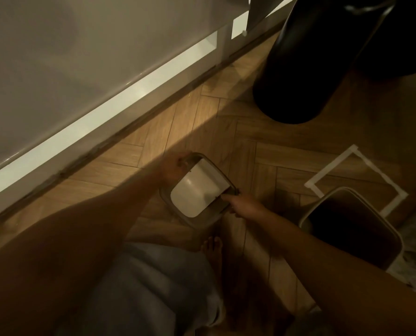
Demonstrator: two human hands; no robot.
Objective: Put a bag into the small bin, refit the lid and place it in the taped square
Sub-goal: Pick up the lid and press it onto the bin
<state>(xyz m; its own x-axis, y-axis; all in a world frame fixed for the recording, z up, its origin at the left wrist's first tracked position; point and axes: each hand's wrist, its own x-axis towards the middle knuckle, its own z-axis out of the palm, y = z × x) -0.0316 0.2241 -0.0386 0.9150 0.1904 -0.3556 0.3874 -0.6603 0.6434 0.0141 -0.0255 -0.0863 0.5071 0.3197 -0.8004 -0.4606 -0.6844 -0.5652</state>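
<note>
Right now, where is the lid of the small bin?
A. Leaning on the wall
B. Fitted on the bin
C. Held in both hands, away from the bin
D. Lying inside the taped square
C: the left hand and right hand hold the lid at opposite corners, while the bin stands open beside the taped square.

The small bin's (352, 229) inside is too dark to tell whether a bag lines it; its near-left wall hides part of the taped square (357, 180). The large black bin (311, 69), far right, is cut off by the top edge; the left hand's (175, 166) fingertips are hidden behind the lid's (197, 190) rim.

Both hands, left hand (175, 166), right hand (244, 207), gripping lid (195, 190), open small bin (352, 226) beside
</note>
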